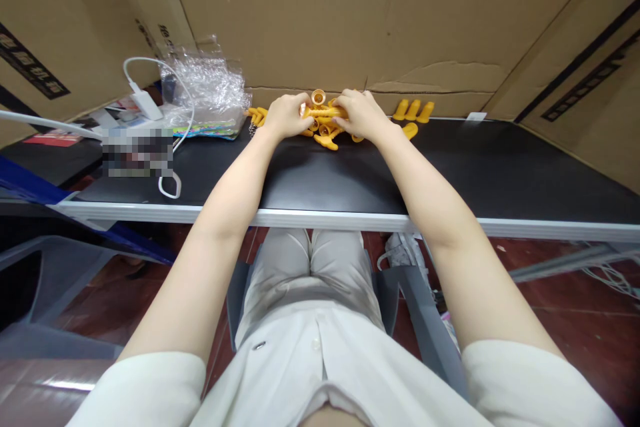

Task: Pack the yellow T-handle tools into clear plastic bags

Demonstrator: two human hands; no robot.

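Observation:
A heap of small orange rubber finger cots lies at the far middle of the black table. My left hand and my right hand meet over the heap, fingers curled, both pinching a row of stacked orange cots held between them. One cot with its rolled rim up stands just behind the hands. Three more cots lie in a row to the right, against the cardboard.
Cardboard walls close the table's back and sides. At the left lie a crumpled clear plastic bag, a white charger with cable and papers. Grey plastic bins stand on the floor under the table's left.

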